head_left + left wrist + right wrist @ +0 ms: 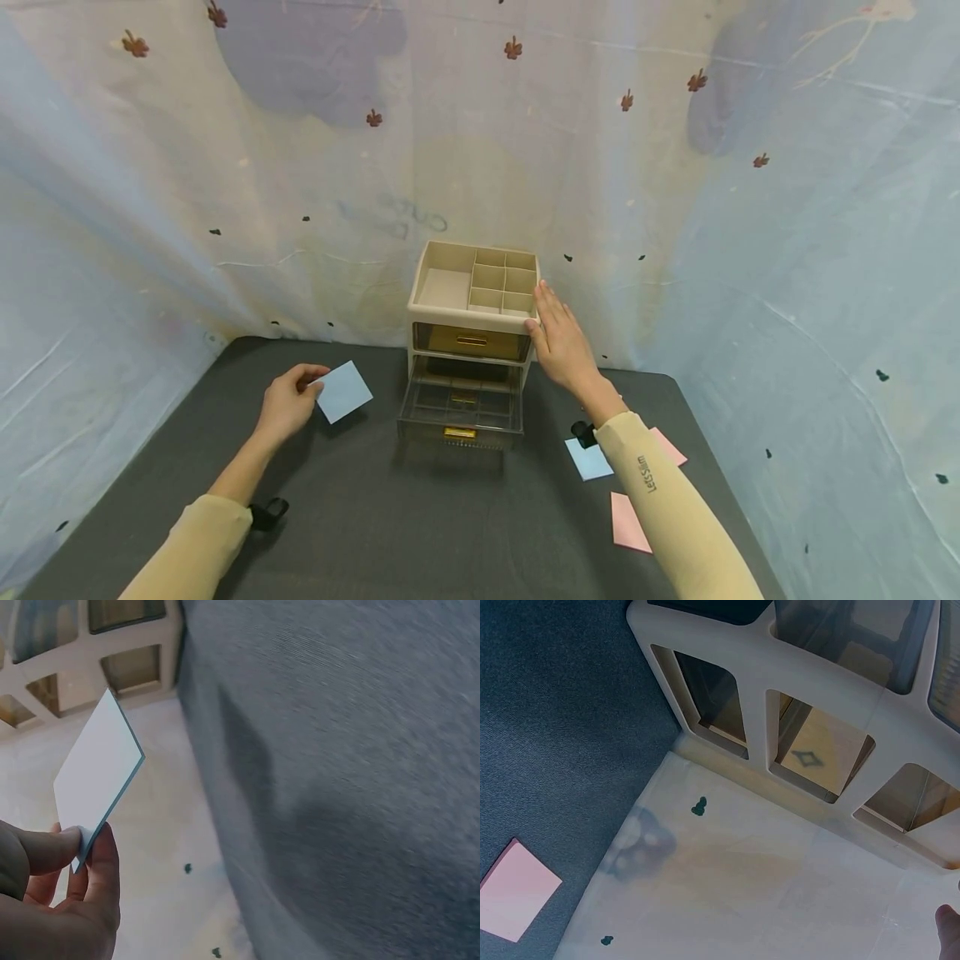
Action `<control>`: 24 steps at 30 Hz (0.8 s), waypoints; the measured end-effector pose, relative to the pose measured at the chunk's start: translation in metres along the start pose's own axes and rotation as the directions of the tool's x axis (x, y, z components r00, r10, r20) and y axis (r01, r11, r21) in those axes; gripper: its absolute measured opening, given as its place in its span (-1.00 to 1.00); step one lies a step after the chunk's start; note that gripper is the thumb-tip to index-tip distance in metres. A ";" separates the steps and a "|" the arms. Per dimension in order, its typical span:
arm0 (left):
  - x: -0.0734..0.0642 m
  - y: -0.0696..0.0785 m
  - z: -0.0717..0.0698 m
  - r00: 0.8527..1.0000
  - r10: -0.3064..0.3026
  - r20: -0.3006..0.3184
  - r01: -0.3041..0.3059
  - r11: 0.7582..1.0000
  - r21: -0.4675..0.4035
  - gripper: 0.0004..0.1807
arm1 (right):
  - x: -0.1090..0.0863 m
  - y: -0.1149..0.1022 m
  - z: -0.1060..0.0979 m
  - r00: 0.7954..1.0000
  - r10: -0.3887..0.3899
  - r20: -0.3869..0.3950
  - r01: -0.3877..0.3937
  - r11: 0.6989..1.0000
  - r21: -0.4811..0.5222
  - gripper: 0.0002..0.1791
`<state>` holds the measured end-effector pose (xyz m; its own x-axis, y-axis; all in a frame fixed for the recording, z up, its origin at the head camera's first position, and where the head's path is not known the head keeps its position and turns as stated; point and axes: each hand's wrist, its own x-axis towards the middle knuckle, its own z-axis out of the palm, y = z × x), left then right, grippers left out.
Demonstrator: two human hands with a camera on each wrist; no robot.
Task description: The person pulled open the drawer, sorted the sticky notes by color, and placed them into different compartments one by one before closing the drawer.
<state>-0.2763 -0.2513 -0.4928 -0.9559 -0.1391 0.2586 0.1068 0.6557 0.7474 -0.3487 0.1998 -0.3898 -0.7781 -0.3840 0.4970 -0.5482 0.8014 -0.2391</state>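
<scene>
My left hand [287, 406] pinches a light blue sticky note pad [343, 392] by one corner, thumb against fingers, left of the drawer organizer. In the left wrist view the pad [97, 772] stands tilted on edge between thumb and fingers. The cream organizer [444, 289] has a divided top tray, a shut upper drawer [435, 337] and a clear lower drawer [420, 429] pulled out toward me. With fingers straight, my right hand [562, 346] rests along the organizer's right upper side. Only a fingertip [949, 930] of it shows in the right wrist view.
To the right on the dark tabletop [337, 533] lie another blue pad [588, 460] and two pink pads [628, 525], partly covered by my right forearm. A patterned cloth [480, 167] hangs behind the organizer and along both sides.
</scene>
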 end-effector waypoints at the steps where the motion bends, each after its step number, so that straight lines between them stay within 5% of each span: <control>1: 0.000 0.003 0.000 1.000 -0.003 -0.006 0.003 1.000 -0.007 -0.71 | 0.000 0.000 0.000 1.000 -0.001 -0.001 0.001 1.000 0.000 -0.29; 24: -0.007 0.071 -0.003 0.994 0.039 -0.102 -0.057 0.982 -0.179 -0.73 | -0.001 0.000 0.000 1.000 -0.014 -0.013 0.014 1.000 -0.006 -0.29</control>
<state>-0.2607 -0.2063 -0.4395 -0.9180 -0.1883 0.3490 0.2088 0.5188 0.8290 -0.3484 0.1999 -0.3905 -0.7661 -0.3893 0.5113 -0.5573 0.7987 -0.2270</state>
